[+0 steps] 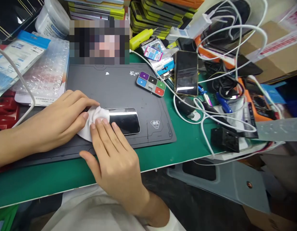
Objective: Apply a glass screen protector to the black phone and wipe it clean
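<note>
On the dark grey work mat marked "WK", the left hand pinches a white cloth in its grip, the right hand pressing it flat-fingered onto the black-screened phone, near the white box printed "iP14".

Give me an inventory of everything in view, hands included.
Long flat workbench: one, green, across the view
Thin rectangular mat: one, grey, on workbench
Flat glass-fronted phone: one, black, on mat
Thin fabric cloth: one, white, over phone's left end
Small rectangular button pad: one, multicoloured, mat's upper right
Second rectangular phone: one, black, right of mat
Thin looped cables: several, white, left and right
Stacked plastic trays: many, yellow-black, back
Round plastic tub: one, white, back left
Glossy plastic case: one, red, left
Cardboard box: one, brown, back right
Small clutter: uncountable, mixed, right
Left hand: one, bare, on cloth
Right hand: one, bare, on cloth
</note>
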Demonstrator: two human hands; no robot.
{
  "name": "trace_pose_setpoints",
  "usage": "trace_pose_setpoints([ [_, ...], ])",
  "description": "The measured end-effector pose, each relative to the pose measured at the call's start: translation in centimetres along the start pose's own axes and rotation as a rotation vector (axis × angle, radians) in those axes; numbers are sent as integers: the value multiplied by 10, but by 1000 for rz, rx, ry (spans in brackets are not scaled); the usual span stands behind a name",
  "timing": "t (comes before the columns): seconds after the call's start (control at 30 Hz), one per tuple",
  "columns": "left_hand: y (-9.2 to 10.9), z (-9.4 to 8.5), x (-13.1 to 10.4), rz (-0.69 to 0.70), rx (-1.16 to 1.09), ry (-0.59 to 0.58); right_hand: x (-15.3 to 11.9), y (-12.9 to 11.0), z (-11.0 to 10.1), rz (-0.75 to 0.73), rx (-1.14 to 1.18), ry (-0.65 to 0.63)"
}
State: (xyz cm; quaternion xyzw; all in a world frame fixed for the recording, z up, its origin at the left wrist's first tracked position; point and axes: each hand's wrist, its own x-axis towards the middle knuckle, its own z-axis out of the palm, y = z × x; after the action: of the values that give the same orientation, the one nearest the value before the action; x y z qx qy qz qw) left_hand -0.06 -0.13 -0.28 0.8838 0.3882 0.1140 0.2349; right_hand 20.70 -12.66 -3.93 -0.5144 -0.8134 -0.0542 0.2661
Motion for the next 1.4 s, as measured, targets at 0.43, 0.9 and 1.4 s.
trace_pose_setpoints([
  [0.43,1,3,-2,15,-28,18,-25,48,-11,117,-171,19],
  [0.9,1,3,-2,38,-18,13,-44,45,-21,92,-106,-7],
  [1.4,-14,9,-7,56,-18,46,-44,33,-17,103,-74,-26],
])
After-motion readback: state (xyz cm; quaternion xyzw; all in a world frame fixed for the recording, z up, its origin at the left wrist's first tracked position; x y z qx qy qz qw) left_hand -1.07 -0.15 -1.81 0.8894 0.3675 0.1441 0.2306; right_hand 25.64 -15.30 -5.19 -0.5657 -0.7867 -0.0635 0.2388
